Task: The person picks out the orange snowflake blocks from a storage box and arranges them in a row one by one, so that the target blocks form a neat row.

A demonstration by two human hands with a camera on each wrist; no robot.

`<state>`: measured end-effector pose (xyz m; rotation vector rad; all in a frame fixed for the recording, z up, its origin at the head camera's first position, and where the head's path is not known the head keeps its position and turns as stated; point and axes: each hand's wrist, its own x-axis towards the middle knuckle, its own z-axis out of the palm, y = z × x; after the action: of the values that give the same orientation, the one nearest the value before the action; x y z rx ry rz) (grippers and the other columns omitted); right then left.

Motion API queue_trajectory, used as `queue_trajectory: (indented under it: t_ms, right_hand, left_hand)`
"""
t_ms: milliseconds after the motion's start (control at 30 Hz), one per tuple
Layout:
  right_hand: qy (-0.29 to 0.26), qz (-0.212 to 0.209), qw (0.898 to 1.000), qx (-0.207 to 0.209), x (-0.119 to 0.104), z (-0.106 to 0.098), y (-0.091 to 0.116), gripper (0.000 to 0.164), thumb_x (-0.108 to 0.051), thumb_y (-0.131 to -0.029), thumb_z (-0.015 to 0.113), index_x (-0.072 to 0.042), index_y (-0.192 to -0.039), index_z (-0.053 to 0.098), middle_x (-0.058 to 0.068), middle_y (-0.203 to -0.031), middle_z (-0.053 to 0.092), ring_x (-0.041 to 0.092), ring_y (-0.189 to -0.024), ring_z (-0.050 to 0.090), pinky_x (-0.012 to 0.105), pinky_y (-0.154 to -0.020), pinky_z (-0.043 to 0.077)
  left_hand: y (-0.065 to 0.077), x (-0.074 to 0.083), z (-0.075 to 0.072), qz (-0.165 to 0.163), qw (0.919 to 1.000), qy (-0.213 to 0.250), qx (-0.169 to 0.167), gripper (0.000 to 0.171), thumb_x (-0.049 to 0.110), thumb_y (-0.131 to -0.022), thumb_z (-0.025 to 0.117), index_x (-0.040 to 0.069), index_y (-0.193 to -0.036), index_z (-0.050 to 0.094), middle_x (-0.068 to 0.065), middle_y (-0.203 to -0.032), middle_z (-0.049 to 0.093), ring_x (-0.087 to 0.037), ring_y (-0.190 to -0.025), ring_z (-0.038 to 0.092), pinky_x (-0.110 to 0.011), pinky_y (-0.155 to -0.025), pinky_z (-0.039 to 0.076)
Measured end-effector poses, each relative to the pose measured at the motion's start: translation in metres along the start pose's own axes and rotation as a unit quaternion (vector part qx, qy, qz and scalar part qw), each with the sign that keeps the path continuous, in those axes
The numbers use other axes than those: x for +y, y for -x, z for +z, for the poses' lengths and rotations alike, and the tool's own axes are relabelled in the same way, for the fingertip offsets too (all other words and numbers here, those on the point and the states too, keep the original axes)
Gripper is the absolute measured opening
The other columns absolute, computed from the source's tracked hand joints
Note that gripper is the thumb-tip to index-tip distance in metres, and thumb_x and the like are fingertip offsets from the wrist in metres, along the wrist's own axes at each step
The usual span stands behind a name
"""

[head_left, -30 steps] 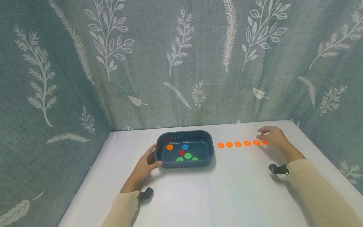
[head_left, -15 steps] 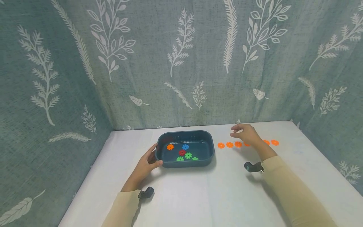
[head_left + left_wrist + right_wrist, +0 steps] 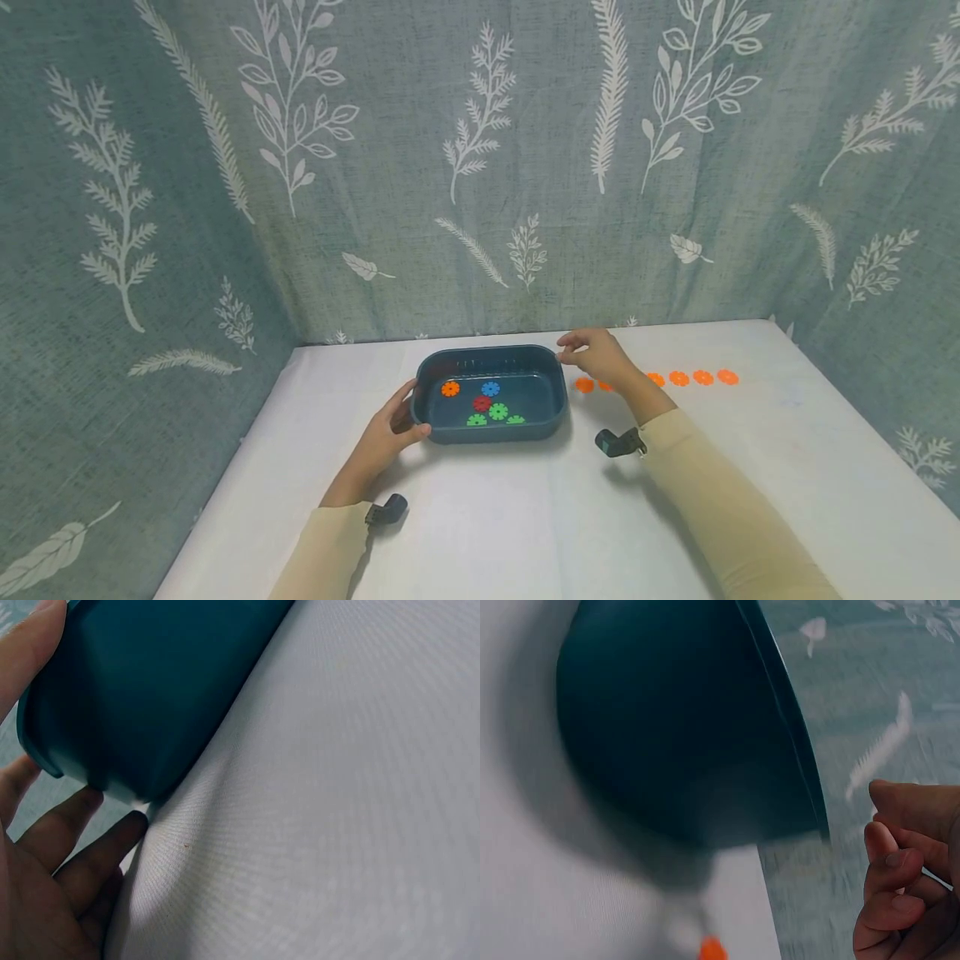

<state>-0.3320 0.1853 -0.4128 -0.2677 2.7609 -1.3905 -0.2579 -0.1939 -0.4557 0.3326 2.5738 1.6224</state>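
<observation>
My left hand [image 3: 381, 443] holds the left end of a dark teal plastic tray [image 3: 489, 434], thumb at the front corner and fingers along the end wall. In the left wrist view, fingertips [image 3: 133, 823] meet the tray's end low down. Notched plastic discs lie inside: an orange disc [image 3: 450, 389], a blue disc [image 3: 491, 389], a red disc [image 3: 482, 404] and several green discs [image 3: 498, 412]. My right hand [image 3: 600, 357] is at the tray's back right corner, fingers loosely curled, thumb near the forefinger. Nothing shows between them.
A row of orange notched discs [image 3: 678, 378] runs right from the tray across the white tablecloth [image 3: 480, 517]; my right hand and wrist cover part of it. A leaf-patterned green curtain [image 3: 420, 300] hangs behind the table and along both sides.
My right hand has moved left from the far end of the orange row to the tray's right corner, uncovering the last discs. My left hand and the tray have stayed in place.
</observation>
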Motion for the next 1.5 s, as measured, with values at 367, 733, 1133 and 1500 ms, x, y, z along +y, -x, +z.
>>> queue_trajectory:
  t_ms: [367, 733, 1133, 1500]
  right_hand:
    - [-0.051, -0.019, 0.998, -0.030, -0.034, 0.044, -0.013, 0.037, -0.020, -0.090, 0.072, -0.003, -0.122, 0.066, 0.007, -0.107, 0.065, 0.026, -0.104, 0.059, 0.044, -0.086, 0.051]
    - [-0.077, -0.036, 0.995, -0.054, -0.056, 0.080, -0.029, 0.034, -0.021, -0.089, 0.073, -0.005, -0.118, 0.069, 0.005, -0.104, 0.066, 0.021, -0.093, 0.062, 0.039, -0.079, 0.054]
    - [-0.002, -0.082, 0.993, -0.081, -0.078, 0.118, -0.047, 0.024, -0.017, -0.089, 0.072, -0.005, -0.109, 0.071, -0.001, -0.093, 0.070, 0.015, -0.085, 0.065, 0.033, -0.075, 0.055]
    - [0.059, -0.065, 0.991, -0.097, -0.080, 0.145, -0.058, 0.022, -0.021, -0.088, 0.073, -0.010, -0.106, 0.073, -0.002, -0.095, 0.069, 0.015, -0.088, 0.063, 0.034, -0.079, 0.053]
  left_hand:
    - [0.001, -0.001, 0.000, -0.007, 1.0000, -0.003, 0.006, 0.083, 0.021, -0.087, 0.075, 0.018, -0.155, 0.027, -0.017, -0.152, 0.035, -0.035, -0.136, 0.038, -0.051, -0.109, 0.032]
    - [-0.016, -0.036, 0.002, -0.007, 0.9999, -0.001, 0.014, 0.086, 0.027, -0.085, 0.077, 0.028, -0.154, 0.027, -0.012, -0.153, 0.035, -0.031, -0.138, 0.036, -0.051, -0.111, 0.029]
    - [-0.014, -0.040, 0.001, 0.002, 0.9998, 0.011, 0.017, 0.085, 0.032, -0.083, 0.079, 0.034, -0.152, 0.030, -0.009, -0.152, 0.038, -0.031, -0.136, 0.039, -0.053, -0.109, 0.032]
    - [-0.011, -0.034, 0.001, -0.003, 0.9998, 0.013, 0.013, 0.083, 0.027, -0.086, 0.077, 0.033, -0.153, 0.029, -0.011, -0.153, 0.037, -0.031, -0.137, 0.038, -0.051, -0.111, 0.030]
